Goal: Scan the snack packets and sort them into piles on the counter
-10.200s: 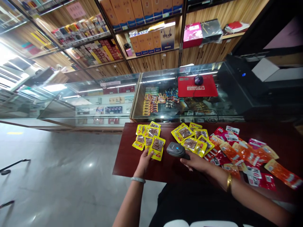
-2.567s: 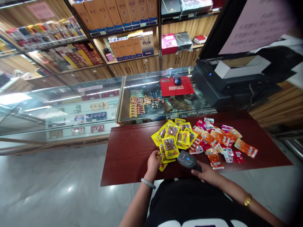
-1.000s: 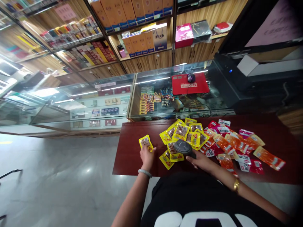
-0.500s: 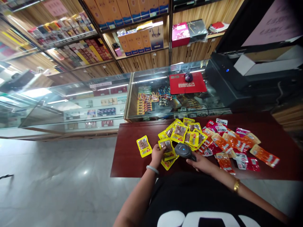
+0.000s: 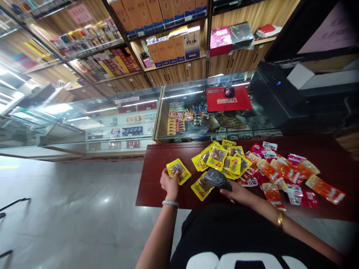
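The left hand (image 5: 169, 184) has swung away from the near edge of the yellow pile, where it was half a second ago, to the left part of the dark red-brown wooden bench (image 5: 154, 157). Its fingers are clamped on a flat yellow plastic packet with a clear window (image 5: 183, 176), at the spot where a lone packet lay; whether that one is underneath cannot be told. One loose yellow packet (image 5: 201, 189) now shows below the heaped yellow packets (image 5: 217, 157). The right hand (image 5: 239, 193) has its fingers wrapped around the dark grey handheld scanner (image 5: 215, 177), its head overlapping that loose packet in view. The orange and red plastic packets (image 5: 283, 170) remain spread to the right.
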{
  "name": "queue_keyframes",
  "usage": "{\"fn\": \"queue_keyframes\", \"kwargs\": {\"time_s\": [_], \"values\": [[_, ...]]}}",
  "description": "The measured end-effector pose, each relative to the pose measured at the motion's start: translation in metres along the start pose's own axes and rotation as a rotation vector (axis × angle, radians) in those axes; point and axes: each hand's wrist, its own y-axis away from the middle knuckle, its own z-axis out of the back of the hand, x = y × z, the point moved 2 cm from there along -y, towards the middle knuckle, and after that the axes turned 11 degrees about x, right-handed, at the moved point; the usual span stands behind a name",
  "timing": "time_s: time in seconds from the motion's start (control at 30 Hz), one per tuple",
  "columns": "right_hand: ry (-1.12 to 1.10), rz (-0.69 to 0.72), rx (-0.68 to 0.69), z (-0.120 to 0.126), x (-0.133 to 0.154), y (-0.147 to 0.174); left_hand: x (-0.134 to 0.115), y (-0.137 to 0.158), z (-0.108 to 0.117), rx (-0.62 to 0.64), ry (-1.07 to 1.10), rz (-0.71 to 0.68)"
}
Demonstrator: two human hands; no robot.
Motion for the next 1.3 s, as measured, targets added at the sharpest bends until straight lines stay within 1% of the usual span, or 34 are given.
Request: {"fn": "queue_keyframes", "kwargs": {"time_s": [0.03, 0.07, 0.1, 0.17, 0.2, 0.23, 0.27, 0.33, 0.4, 0.47, 0.53, 0.6, 0.7, 0.77, 0.87, 0.97, 1.0, 1.03, 1.07, 1.13, 1.17, 1.2, 1.23, 1.27, 1.3], "values": [[-0.011, -0.001, -0.012, 0.001, -0.002, 0.001, -0.002, 0.002, 0.003, -0.063, -0.065, -0.039], [-0.023, -0.004, -0.023, 0.001, -0.004, 0.001, -0.004, 0.005, 0.002, -0.069, -0.133, -0.105], [-0.032, -0.007, -0.029, 0.001, -0.006, 0.002, -0.007, 0.011, -0.005, -0.013, -0.202, -0.194], [-0.039, -0.006, -0.035, 0.002, -0.009, 0.002, -0.014, 0.028, -0.03, 0.234, -0.333, -0.382], [-0.037, 0.001, -0.037, 0.002, -0.01, 0.002, -0.016, 0.038, -0.044, 0.335, -0.387, -0.451], [-0.031, 0.01, -0.038, 0.002, -0.011, 0.002, -0.018, 0.046, -0.057, 0.406, -0.433, -0.492], [-0.022, 0.02, -0.04, 0.002, -0.013, 0.003, -0.018, 0.053, -0.068, 0.447, -0.472, -0.51], [-0.002, 0.029, -0.034, 0.002, -0.015, 0.003, -0.017, 0.059, -0.082, 0.478, -0.518, -0.484], [0.008, 0.028, -0.028, 0.003, -0.018, 0.004, -0.012, 0.056, -0.085, 0.511, -0.502, -0.409], [-0.001, 0.023, -0.032, 0.004, -0.019, 0.005, -0.002, 0.046, -0.083, 0.549, -0.394, -0.305], [-0.016, 0.019, -0.048, 0.005, -0.018, 0.007, 0.01, 0.035, -0.08, 0.574, -0.213, -0.188], [-0.026, 0.02, -0.056, 0.005, -0.012, 0.007, 0.022, 0.027, -0.077, 0.567, -0.014, -0.104], [-0.029, 0.022, -0.033, 0.003, -0.002, 0.007, 0.032, 0.022, -0.077, 0.542, 0.196, -0.055], [-0.02, 0.023, -0.009, 0.001, 0.004, 0.005, 0.032, 0.024, -0.077, 0.522, 0.264, -0.058], [0.01, 0.028, 0.012, -0.001, 0.007, 0.001, 0.025, 0.026, -0.073, 0.498, 0.343, -0.078], [0.032, 0.022, 0.017, 0.0, 0.005, -0.001, 0.018, 0.021, -0.058, 0.478, 0.435, -0.076], [0.033, 0.023, 0.012, 0.001, 0.005, 0.0, 0.016, 0.017, -0.05, 0.463, 0.44, -0.061], [0.029, 0.026, 0.006, 0.002, 0.004, 0.0, 0.014, 0.012, -0.041, 0.423, 0.409, -0.034], [0.022, 0.029, -0.001, 0.004, 0.004, 0.001, 0.012, 0.007, -0.03, 0.346, 0.34, -0.007], [-0.004, 0.033, -0.021, 0.006, 0.002, 0.003, 0.005, -0.002, -0.012, 0.113, 0.13, -0.008], [-0.019, 0.036, -0.029, 0.007, 0.0, 0.003, -0.002, -0.005, -0.006, -0.002, 0.025, -0.048], [-0.033, 0.042, -0.034, 0.008, -0.001, 0.004, -0.01, -0.007, -0.005, -0.072, -0.057, -0.113], [-0.044, 0.051, -0.039, 0.009, -0.003, 0.005, -0.019, -0.008, -0.009, -0.075, -0.102, -0.195], [-0.054, 0.064, -0.045, 0.009, -0.005, 0.006, -0.028, -0.008, -0.019, -0.012, -0.113, -0.276], [-0.062, 0.08, -0.052, 0.01, -0.006, 0.007, -0.036, -0.008, -0.032, 0.094, -0.097, -0.334]]}}
